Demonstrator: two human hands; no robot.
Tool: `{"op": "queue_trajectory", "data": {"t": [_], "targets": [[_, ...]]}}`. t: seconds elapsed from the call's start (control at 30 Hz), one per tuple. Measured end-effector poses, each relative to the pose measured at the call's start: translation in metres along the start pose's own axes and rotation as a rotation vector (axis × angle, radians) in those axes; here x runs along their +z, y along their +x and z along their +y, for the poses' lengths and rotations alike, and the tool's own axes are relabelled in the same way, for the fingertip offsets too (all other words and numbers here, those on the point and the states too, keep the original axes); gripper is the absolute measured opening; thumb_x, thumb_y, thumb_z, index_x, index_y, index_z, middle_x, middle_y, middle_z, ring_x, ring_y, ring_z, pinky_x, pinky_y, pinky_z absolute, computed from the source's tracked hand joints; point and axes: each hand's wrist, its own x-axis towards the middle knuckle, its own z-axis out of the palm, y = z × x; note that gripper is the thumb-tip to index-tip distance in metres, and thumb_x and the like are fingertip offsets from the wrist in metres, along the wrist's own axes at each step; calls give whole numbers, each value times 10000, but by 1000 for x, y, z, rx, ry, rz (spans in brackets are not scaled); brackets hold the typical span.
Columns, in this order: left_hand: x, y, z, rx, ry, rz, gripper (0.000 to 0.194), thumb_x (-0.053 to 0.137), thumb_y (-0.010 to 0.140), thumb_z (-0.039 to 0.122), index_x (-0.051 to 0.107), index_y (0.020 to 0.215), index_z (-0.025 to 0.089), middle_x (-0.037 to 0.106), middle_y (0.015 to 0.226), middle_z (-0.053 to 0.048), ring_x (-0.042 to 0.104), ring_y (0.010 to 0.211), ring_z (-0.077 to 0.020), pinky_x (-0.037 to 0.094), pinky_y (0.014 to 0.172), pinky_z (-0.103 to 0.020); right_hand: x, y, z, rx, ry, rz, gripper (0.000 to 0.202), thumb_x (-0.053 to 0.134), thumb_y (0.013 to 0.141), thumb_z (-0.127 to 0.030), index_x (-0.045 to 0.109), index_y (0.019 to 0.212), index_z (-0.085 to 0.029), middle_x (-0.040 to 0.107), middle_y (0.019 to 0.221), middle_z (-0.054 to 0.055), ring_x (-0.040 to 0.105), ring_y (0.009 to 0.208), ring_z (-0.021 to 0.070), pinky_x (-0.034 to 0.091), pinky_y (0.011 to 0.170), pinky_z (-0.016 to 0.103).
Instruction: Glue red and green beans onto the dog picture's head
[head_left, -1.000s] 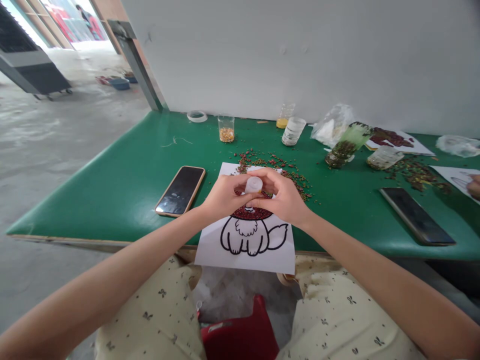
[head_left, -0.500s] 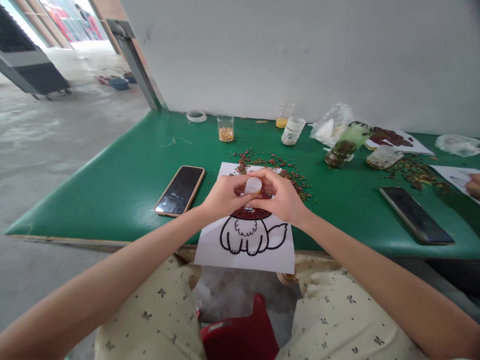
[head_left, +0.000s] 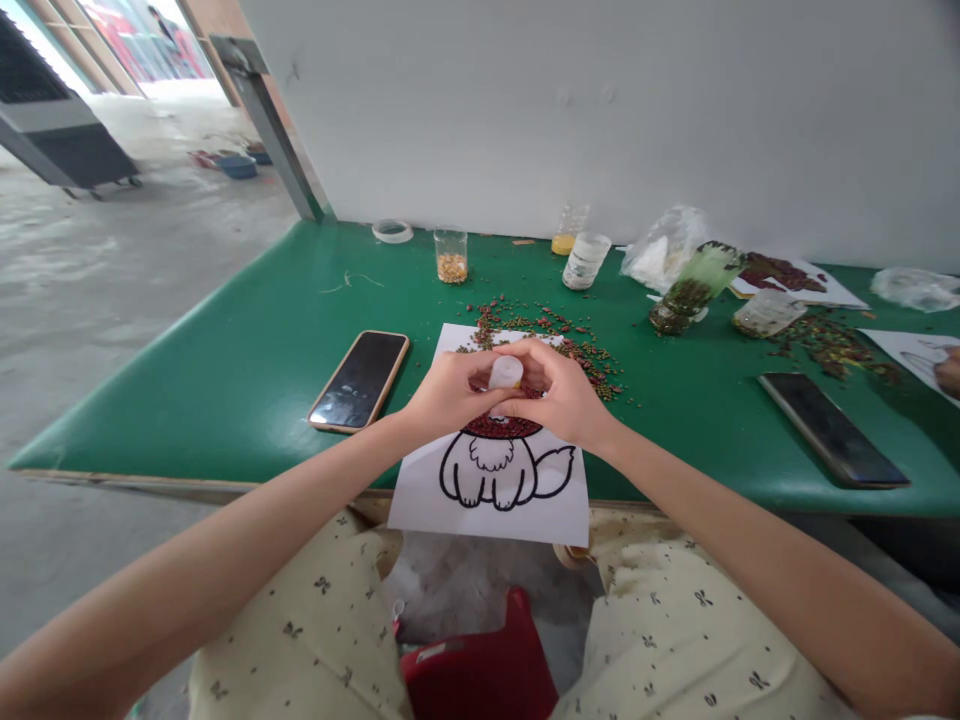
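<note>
Currently: both hands gripping small white container over drawing

Left hand (head_left: 456, 392) and right hand (head_left: 574, 395) are meeting over the paper (head_left: 491, 528), cupping a small white container (head_left: 506, 372) between them. Fingers are curling inward, partly closed round it from both sides; thumbs are coming together in front. Exact fingertip contact is hiding behind the hands; can't tell whether the container is touching the paper.

Paper is lying on the green table (head_left: 187, 380), its near edge sticking out past the table's edge. Dark red beans (head_left: 501, 428) are covering part of the drawn animal (head_left: 489, 470) just below the hands; its legs and tail are showing bare. Loose beans (head_left: 592, 365) are lying beyond and beside the right hand. A phone (head_left: 361, 380) is resting to the left, a cup of corn (head_left: 452, 265) is standing farther back.

Step in hand, as judged: handling the container over the bean-covered part. Any next move is probably calling for a steady two-handed hold, without brushing the beans.
</note>
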Motion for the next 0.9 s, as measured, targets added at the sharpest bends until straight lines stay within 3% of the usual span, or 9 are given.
{"op": "queue_trajectory", "data": {"t": [0.9], "targets": [[2, 0, -5, -27, -8, -25, 189, 596, 761, 274, 653, 851, 118, 682, 756, -39, 617, 685, -133, 500, 615, -234, 0, -1, 10, 27, 28, -6, 532, 759, 619, -318, 514, 1080, -220, 638, 1019, 49, 620, 960, 211, 518, 844, 386]]}}
